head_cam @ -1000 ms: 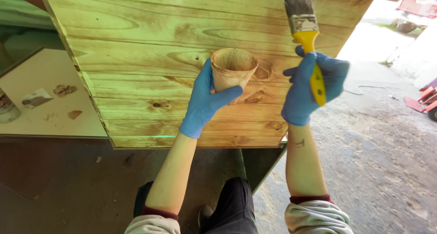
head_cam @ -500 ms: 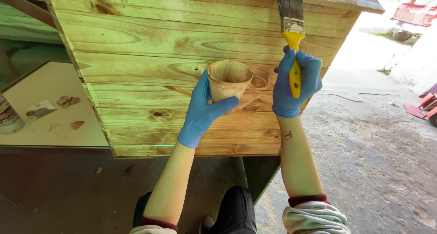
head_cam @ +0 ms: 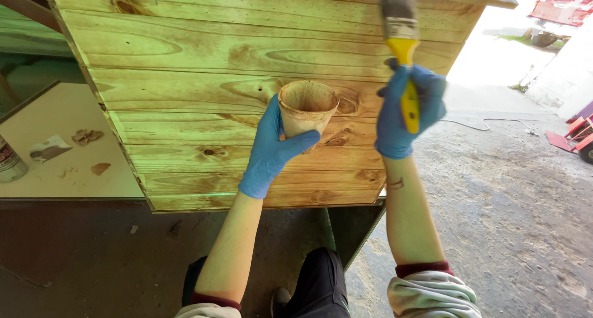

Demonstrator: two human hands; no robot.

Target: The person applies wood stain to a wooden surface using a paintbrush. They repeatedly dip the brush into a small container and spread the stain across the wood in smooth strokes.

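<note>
Paintbrush [head_cam: 400, 30] with yellow handle and dark bristles, upright against the top boards of the wooden panel [head_cam: 185, 77], gripped by the right hand [head_cam: 404, 111] in a blue glove, fingers wrapped tight round the handle, forearm raised almost vertical. Stained cup [head_cam: 307, 111] just left of it, in front of the panel's middle, clasped in the gloved left hand [head_cam: 270, 151], thumb across its front, arm angled up and inward. Pale board [head_cam: 55, 151] at far left

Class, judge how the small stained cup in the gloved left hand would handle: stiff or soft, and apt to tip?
The cup looks thin-walled, so probably light and squashable. Its narrow base suggests it would tip easily. The left hand wraps it.
</note>
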